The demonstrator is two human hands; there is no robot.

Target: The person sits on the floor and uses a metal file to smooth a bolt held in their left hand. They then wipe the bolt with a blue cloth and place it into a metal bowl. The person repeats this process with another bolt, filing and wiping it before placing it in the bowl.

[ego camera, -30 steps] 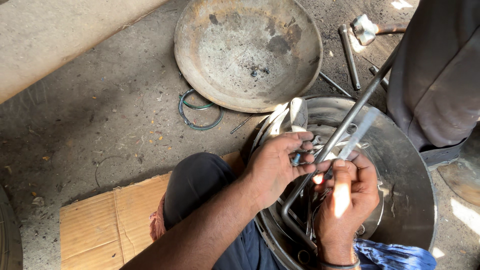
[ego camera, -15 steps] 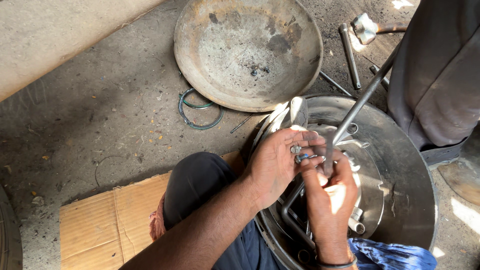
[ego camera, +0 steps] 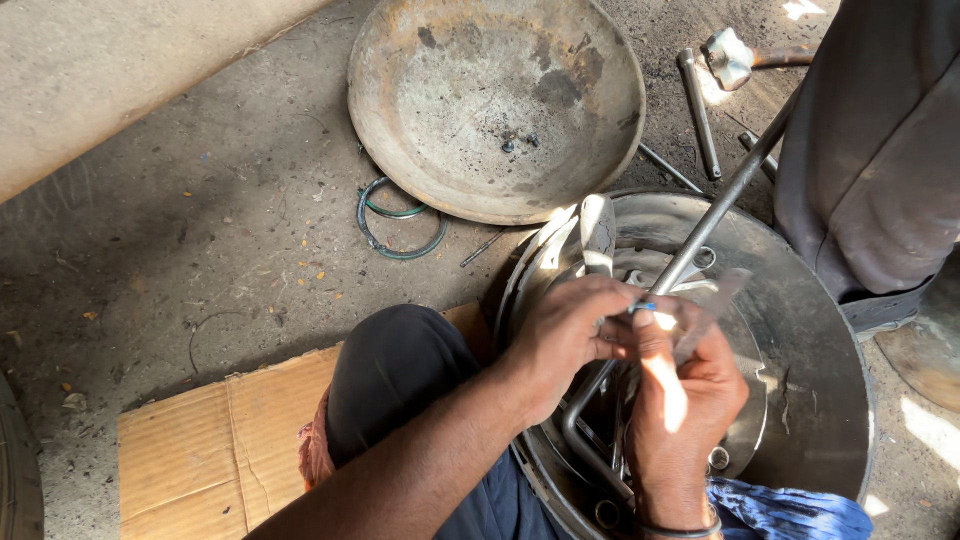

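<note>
My left hand (ego camera: pixel 565 340) and my right hand (ego camera: pixel 685 395) meet over a shiny round metal disc (ego camera: pixel 800 330) on the ground. Both pinch a small blue-tipped metal piece (ego camera: pixel 642 308) between their fingertips. A long metal rod (ego camera: pixel 715 220) with a bent lower end runs diagonally under my hands. A flat metal tool (ego camera: pixel 598 232) stands just beyond my left hand. The middle of the disc is hidden by my hands.
A rusty shallow metal pan (ego camera: pixel 495 100) lies beyond the disc. Wire rings (ego camera: pixel 400 225) rest on the concrete left of it. Metal bars and a hammer head (ego camera: pixel 725 60) lie at the top right. Another person's trouser leg (ego camera: pixel 880 150) stands at right. Cardboard (ego camera: pixel 215 445) lies under me.
My two hands have drawn closer together and slightly up, now pinching the small piece between them. The rod and disc stay put.
</note>
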